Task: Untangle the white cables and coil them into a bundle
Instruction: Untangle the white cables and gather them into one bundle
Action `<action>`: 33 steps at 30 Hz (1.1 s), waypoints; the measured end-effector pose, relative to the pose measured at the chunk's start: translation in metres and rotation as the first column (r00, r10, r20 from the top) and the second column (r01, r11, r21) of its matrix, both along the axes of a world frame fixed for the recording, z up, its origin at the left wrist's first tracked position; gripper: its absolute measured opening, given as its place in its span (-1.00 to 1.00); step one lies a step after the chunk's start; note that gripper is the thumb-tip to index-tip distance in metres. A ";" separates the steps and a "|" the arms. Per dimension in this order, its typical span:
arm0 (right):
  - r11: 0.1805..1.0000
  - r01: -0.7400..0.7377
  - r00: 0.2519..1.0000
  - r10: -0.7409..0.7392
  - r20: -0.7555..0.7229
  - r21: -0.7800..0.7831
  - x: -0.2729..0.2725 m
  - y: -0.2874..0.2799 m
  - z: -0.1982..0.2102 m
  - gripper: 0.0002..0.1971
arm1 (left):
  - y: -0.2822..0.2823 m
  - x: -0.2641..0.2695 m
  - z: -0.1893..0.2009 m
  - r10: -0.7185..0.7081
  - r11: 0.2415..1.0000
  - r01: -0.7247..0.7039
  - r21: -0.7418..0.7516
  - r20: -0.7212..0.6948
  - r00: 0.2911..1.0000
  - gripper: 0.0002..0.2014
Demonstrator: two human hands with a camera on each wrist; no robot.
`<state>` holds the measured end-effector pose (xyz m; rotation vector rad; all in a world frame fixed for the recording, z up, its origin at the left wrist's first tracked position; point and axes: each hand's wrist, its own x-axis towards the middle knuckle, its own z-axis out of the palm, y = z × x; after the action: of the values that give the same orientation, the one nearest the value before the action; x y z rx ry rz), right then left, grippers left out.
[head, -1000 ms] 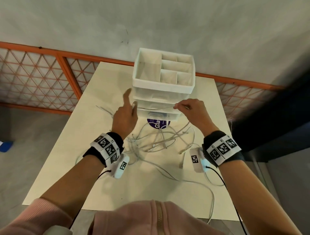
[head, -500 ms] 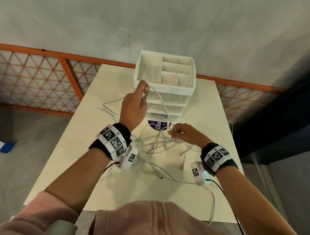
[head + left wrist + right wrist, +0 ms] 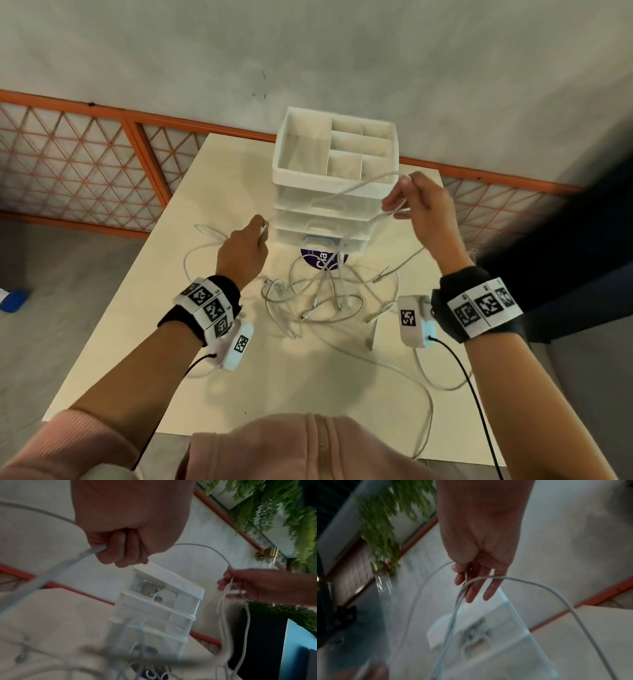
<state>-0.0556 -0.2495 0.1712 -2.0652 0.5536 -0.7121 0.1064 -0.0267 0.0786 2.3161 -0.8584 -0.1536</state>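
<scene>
A tangle of white cables (image 3: 318, 298) lies on the cream table (image 3: 154, 342) in front of me. One white cable (image 3: 346, 190) arcs in the air between my hands, across the front of the drawer unit. My left hand (image 3: 261, 230) grips its one end in a fist low at the left of the unit; the fist (image 3: 120, 547) shows curled round the cable (image 3: 51, 573) in the left wrist view. My right hand (image 3: 400, 202) is raised at the right and pinches looped strands (image 3: 462, 592) between thumb and fingers, with more cable hanging down to the tangle.
A white drawer organiser (image 3: 335, 181) with open top compartments stands at the table's back middle, a purple round label (image 3: 322, 262) at its foot. One cable (image 3: 426, 421) trails over the near right edge. An orange lattice railing (image 3: 85, 161) runs behind the table.
My left hand dropped from the organiser's top to its lower left, still holding the cable. My right hand rose from the tangle to the organiser's right, lifting strands with it.
</scene>
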 end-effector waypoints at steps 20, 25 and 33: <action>0.929 -0.355 0.879 0.293 -0.377 -0.106 0.005 0.023 -0.048 -0.87 | -0.029 -0.028 0.049 -0.149 0.935 0.190 -0.299 0.155 0.977 -0.84; 0.952 -0.307 0.840 0.279 -0.466 0.017 -0.018 0.012 -0.090 -0.89 | -0.026 -0.013 0.052 0.028 0.930 0.036 -0.366 0.168 0.985 -0.82; 0.957 -0.269 0.548 0.242 -0.801 0.105 -0.064 -0.011 -0.164 -0.82 | -0.025 -0.004 0.065 0.077 0.901 -0.002 -0.435 0.155 0.985 -0.80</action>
<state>-0.1200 -0.2601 0.0069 -2.3700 0.7013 0.4831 0.1020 -0.0520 0.1431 1.9400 -0.8288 0.2361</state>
